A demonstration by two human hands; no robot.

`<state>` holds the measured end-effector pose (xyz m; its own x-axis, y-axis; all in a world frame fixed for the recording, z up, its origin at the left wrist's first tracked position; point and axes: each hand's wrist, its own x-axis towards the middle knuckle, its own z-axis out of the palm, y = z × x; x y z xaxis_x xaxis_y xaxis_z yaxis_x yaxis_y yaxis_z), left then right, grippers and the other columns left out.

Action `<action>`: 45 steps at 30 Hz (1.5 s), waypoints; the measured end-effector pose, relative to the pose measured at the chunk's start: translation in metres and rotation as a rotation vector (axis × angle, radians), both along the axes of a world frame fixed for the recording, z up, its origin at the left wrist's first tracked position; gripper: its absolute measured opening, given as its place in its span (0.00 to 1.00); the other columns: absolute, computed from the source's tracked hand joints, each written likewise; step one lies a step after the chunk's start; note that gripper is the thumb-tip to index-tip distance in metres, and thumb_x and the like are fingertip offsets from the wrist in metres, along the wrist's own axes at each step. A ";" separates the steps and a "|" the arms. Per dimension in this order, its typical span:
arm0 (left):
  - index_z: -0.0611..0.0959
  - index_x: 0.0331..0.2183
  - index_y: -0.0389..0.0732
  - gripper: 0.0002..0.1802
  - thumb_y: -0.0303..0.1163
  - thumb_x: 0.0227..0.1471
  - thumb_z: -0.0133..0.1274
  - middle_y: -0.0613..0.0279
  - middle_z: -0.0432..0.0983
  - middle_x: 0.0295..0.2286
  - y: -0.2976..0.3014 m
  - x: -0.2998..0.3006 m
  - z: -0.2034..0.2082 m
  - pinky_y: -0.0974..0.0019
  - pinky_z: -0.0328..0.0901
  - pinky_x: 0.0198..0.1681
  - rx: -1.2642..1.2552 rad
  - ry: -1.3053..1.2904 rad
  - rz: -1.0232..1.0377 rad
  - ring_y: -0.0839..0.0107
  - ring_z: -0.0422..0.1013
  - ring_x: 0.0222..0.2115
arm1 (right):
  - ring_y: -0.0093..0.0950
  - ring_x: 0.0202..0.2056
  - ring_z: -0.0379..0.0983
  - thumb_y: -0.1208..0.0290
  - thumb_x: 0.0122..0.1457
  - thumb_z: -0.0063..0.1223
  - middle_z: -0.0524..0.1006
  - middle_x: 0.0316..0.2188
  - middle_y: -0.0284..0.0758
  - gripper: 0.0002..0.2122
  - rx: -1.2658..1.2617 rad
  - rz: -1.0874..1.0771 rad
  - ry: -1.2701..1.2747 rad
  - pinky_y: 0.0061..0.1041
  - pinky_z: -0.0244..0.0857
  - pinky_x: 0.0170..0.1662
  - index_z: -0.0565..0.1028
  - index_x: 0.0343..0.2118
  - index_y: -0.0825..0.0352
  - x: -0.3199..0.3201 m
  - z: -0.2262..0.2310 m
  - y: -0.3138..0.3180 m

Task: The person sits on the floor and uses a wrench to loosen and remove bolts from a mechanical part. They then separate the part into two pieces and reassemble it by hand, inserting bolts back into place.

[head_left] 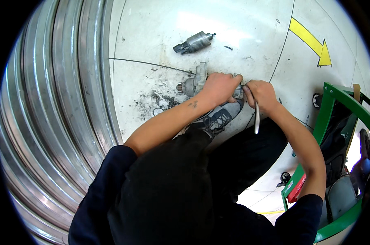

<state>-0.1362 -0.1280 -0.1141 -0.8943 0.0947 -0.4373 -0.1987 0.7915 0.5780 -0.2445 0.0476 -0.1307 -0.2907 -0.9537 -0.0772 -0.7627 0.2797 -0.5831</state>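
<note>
A grey metal starter motor [189, 87] lies on the floor, its toothed pinion pointing left and a mounting flange standing up. My left hand [221, 87] is closed over its body and hides much of it. At the motor's right end, my right hand [262, 96] grips a slim silver tool [257, 120] whose shaft points down toward my knee; its working end is hidden, so I cannot tell its exact kind. My grey shoe [224, 116] is right beside the motor. Farther off lie a loose cylindrical solenoid [197, 42] and a small bolt [228, 47].
Black grime [162, 99] and a thin ring [157, 111] are on the floor left of the motor. A corrugated metal shutter [64, 102] rises at the left. On the right stands a green wheeled frame [328, 100]. A yellow arrow [307, 36] marks the floor at the far right.
</note>
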 end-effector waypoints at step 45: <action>0.74 0.46 0.44 0.36 0.43 0.35 0.71 0.51 0.79 0.34 -0.003 -0.006 -0.002 0.51 0.70 0.38 -0.053 -0.024 -0.032 0.49 0.76 0.37 | 0.50 0.24 0.71 0.64 0.63 0.48 0.73 0.20 0.53 0.19 0.227 -0.292 -0.459 0.43 0.65 0.31 0.75 0.21 0.75 0.003 0.005 -0.014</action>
